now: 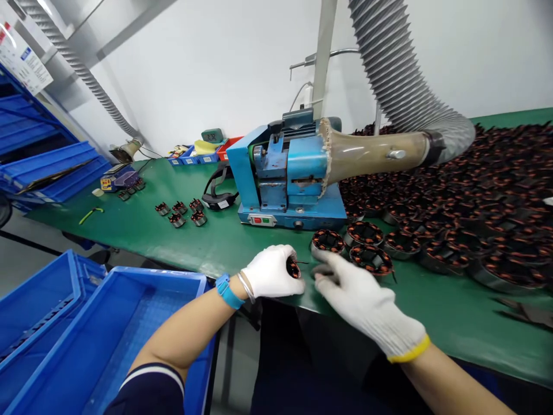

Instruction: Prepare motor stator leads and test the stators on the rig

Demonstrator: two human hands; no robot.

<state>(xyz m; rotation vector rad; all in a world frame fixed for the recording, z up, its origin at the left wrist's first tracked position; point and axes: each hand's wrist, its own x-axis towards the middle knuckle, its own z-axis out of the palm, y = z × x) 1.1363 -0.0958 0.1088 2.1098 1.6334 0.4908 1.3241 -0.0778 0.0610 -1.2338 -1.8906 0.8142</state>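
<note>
My left hand (274,272), in a white glove, is wrapped round a small motor stator (293,267) with orange-copper windings, near the table's front edge. A thin dark wire sticks out of it to the right. My right hand (354,288), gloved in white with a yellow cuff, is just to the right with thumb and fingers apart, and nothing shows between them. Its fingertips are nearest a larger wound stator ring (328,241); whether they touch it I cannot tell. Beside that ring lie two more rings (363,233) (371,259).
A blue machine (285,173) with a fume duct (380,154) stands behind my hands. Many wound rings (475,196) cover the right side. Several small stators (177,219) and a black headset (219,199) lie left. Blue bins (142,300) stand below the table's left edge.
</note>
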